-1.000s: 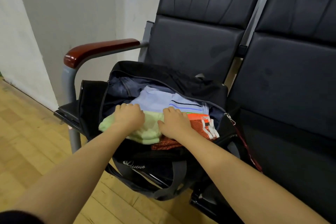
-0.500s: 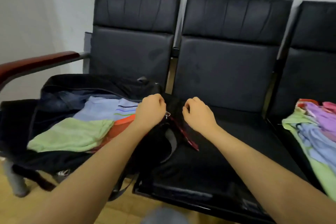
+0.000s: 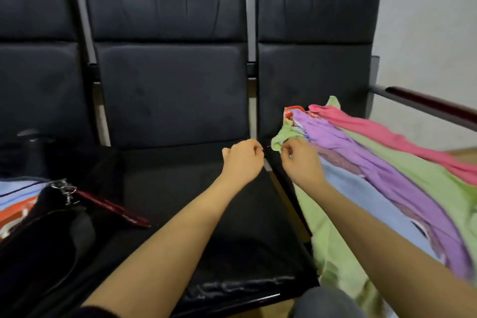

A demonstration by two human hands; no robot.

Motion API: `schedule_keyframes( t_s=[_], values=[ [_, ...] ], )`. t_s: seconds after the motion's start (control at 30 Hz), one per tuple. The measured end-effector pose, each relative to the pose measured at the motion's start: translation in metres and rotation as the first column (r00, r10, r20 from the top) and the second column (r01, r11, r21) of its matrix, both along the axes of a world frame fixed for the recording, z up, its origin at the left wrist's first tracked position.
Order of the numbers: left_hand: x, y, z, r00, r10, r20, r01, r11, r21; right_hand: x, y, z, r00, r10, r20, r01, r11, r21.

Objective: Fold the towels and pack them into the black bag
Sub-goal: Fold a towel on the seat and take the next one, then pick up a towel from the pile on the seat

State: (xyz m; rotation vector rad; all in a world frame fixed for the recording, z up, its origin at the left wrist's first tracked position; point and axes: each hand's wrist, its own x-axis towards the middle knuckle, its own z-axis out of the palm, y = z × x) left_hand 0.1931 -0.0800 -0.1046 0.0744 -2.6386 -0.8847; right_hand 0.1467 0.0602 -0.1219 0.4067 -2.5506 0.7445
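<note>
Your black bag (image 3: 49, 235) at left holds striped towels (image 3: 15, 196). On the right seat (image 3: 284, 178) lies a towel pile (image 3: 387, 175). Your left hand (image 3: 242, 159) is curled empty; your right hand (image 3: 300, 162) pinches the green towel (image 3: 282, 134).

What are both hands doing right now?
Left hand: fingers curled, holding nothing visible.
Right hand: fingers curled at the green towel; grip cannot be told.

no text, label, brand or number can be read anywhere.
</note>
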Motion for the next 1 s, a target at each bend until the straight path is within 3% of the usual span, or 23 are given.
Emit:
schedule_keyframes(
  t_s=[0.13,0.27,0.4,0.53,0.63,0.7,0.77,0.87,0.97,1.0],
  values=[
    [-0.04,0.063,-0.013,0.993,-0.089,0.079,0.09,0.996,-0.005,-0.028,0.063,-0.017,0.987,-0.133,0.088,0.131,0.991,0.031],
    [-0.071,0.096,-0.032,0.972,-0.126,0.199,0.139,0.989,-0.053,-0.045,0.096,-0.047,0.936,-0.303,0.176,0.238,0.919,0.314],
    [-0.088,0.108,-0.051,0.924,-0.193,0.332,0.259,0.951,-0.169,-0.049,0.103,-0.059,0.934,-0.309,0.179,0.22,0.894,0.391],
    [-0.095,0.11,-0.06,0.887,-0.25,0.388,0.324,0.936,-0.139,-0.049,0.098,-0.049,0.965,-0.243,0.098,0.215,0.949,0.232],
    [-0.098,0.106,-0.054,0.905,-0.312,0.287,0.33,0.944,-0.013,-0.051,0.096,-0.042,0.979,-0.191,-0.074,0.199,0.974,0.11],
    [-0.099,0.103,-0.047,0.915,-0.371,0.159,0.347,0.924,0.162,-0.048,0.096,-0.03,0.972,-0.145,-0.183,0.159,0.985,0.064],
    [-0.101,0.1,-0.036,0.904,-0.425,0.046,0.398,0.876,0.271,-0.044,0.092,-0.016,0.986,-0.075,-0.152,0.085,0.995,0.06],
    [-0.098,0.093,-0.016,0.897,-0.441,-0.025,0.432,0.863,0.263,-0.04,0.085,0.002,0.997,-0.062,-0.036,0.067,0.985,0.16],
    [-0.088,0.081,0.007,0.935,-0.337,-0.109,0.354,0.903,0.245,-0.03,0.084,0.009,0.99,-0.016,-0.143,0.01,0.999,-0.046],
    [-0.084,0.075,0.014,0.941,-0.309,-0.136,0.332,0.922,0.201,-0.022,0.082,0.014,0.995,0.011,-0.101,-0.022,0.994,-0.107]
  ],
)
